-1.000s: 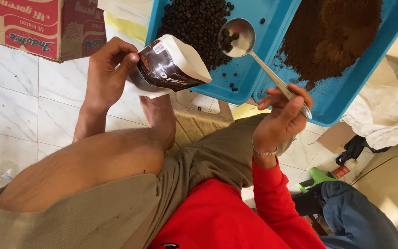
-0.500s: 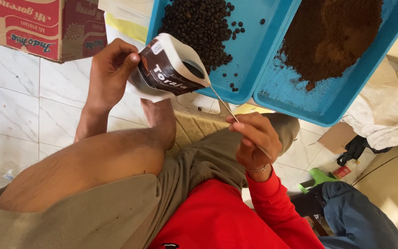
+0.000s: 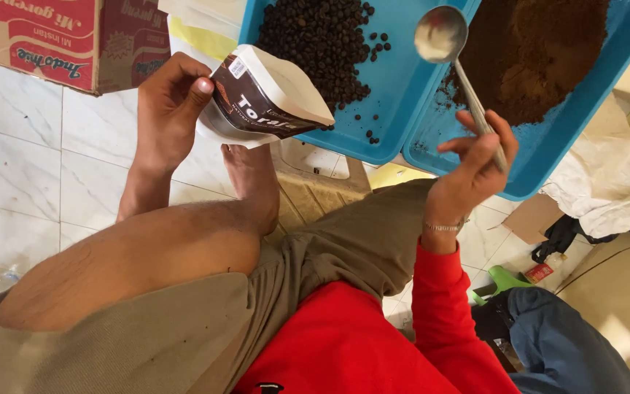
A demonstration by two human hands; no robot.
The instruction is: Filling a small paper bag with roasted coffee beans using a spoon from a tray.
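Now the left hand (image 3: 168,109) pinches the open pouch (image 3: 267,98) at the tray edge (image 3: 395,149); right hand (image 3: 475,164) fingers clamp the spoon (image 3: 450,55), bowl empty, trays cut off above.

The person wears a red top with long sleeves; the right sleeve (image 3: 442,306) ends at the wrist, where a thin silver bracelet (image 3: 442,228) sits. The left forearm is bare. Khaki shorts (image 3: 329,255) cover the thighs, and the lower leg and foot (image 3: 253,182) are bare.
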